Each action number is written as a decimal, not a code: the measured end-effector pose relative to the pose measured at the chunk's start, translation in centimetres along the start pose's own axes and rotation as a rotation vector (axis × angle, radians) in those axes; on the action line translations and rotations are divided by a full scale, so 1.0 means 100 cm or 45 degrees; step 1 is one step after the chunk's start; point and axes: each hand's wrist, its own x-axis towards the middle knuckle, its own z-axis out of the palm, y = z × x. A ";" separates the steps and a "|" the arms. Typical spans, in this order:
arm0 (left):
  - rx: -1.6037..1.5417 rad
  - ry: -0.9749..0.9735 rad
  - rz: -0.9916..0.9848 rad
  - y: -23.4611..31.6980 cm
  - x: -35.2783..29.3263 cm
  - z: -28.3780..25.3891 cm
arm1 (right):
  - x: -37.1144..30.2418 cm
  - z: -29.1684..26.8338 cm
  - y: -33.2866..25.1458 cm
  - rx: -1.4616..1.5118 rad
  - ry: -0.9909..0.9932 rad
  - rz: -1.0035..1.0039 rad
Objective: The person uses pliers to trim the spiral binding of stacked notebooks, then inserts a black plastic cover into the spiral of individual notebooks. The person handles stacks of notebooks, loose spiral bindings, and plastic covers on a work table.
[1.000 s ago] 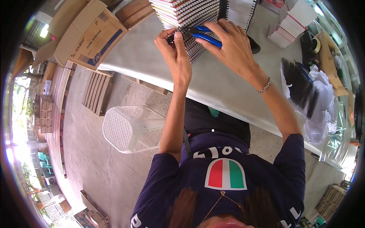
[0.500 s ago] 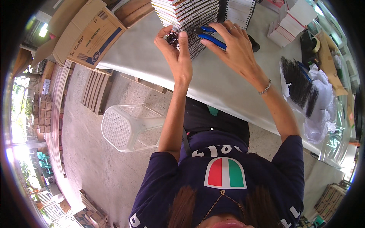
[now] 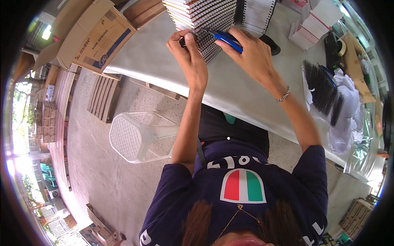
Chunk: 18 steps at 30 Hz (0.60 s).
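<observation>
A tall stack of spiral-bound notebooks stands at the table's far edge of view, its coiled spines facing me. My right hand grips blue-handled cutting pliers, with the handles squeezed close together. The pliers' dark jaws point left, at the stack's near corner beside my left fingertips. My left hand is at that corner, thumb and fingers curled around dark coil pieces, mostly hidden by the fingers. Another spiral-bound notebook lies right of the stack.
An open cardboard box stands at the left. On the right are stacked books, black spiral coils on white crumpled plastic, and a tape roll. A white plastic stool and wooden pallet are on the floor.
The pliers' handles have come together in my right hand, and that hand has dropped slightly. My left fingers have closed further, so less of the dark coil pieces shows.
</observation>
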 end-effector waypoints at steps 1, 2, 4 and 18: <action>-0.059 0.014 -0.039 0.001 -0.001 0.001 | 0.000 0.002 0.003 -0.042 0.098 -0.093; -0.104 0.037 -0.061 0.001 -0.001 0.001 | -0.001 0.005 0.009 -0.084 0.196 -0.185; -0.189 0.082 -0.107 -0.001 -0.001 0.001 | -0.003 0.008 0.012 -0.138 0.270 -0.270; 0.121 -0.060 -0.017 -0.006 -0.008 -0.003 | -0.001 0.011 0.008 -0.115 -0.053 -0.150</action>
